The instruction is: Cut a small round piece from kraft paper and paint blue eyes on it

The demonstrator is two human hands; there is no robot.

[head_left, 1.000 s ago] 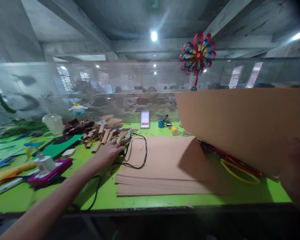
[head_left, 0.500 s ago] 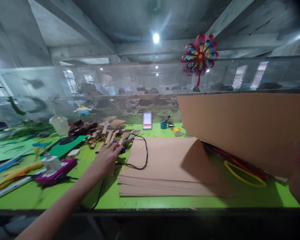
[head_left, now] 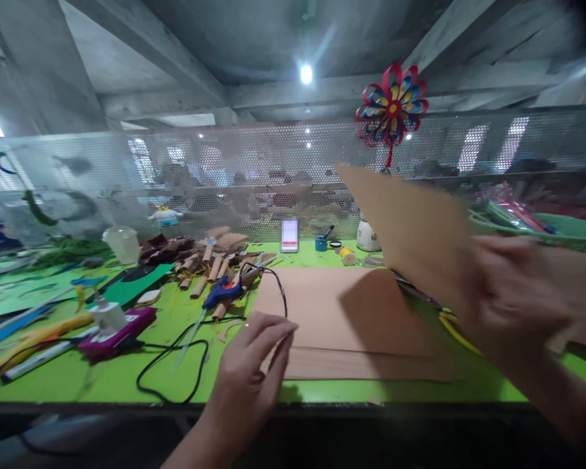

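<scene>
My left hand (head_left: pixel 251 371) lies with fingers stretched out, fingertips on the near left corner of a stack of brown paper sheets (head_left: pixel 332 312) on the green table (head_left: pixel 102 381). My right hand (head_left: pixel 510 296) is blurred by motion and sits against a lifted brown sheet (head_left: pixel 410 231) that stands up over the right side of the stack; its fingers seem spread on the sheet. A blue glue gun (head_left: pixel 221 292) with a black cable (head_left: pixel 176 355) lies just left of the stack.
Rolled brown paper tubes (head_left: pixel 209 264) pile up behind the glue gun. A purple box with a white plug (head_left: pixel 114 322), green paper scraps and a plastic cup (head_left: pixel 122 242) are at left. A phone (head_left: pixel 289 234), small pots, a mesh screen with a paper flower (head_left: pixel 390 104), and a green basket (head_left: pixel 542 225) stand behind.
My left hand drew back from the glue gun and tubes to the stack's near corner. The lifted sheet swung and my right hand moved up onto it.
</scene>
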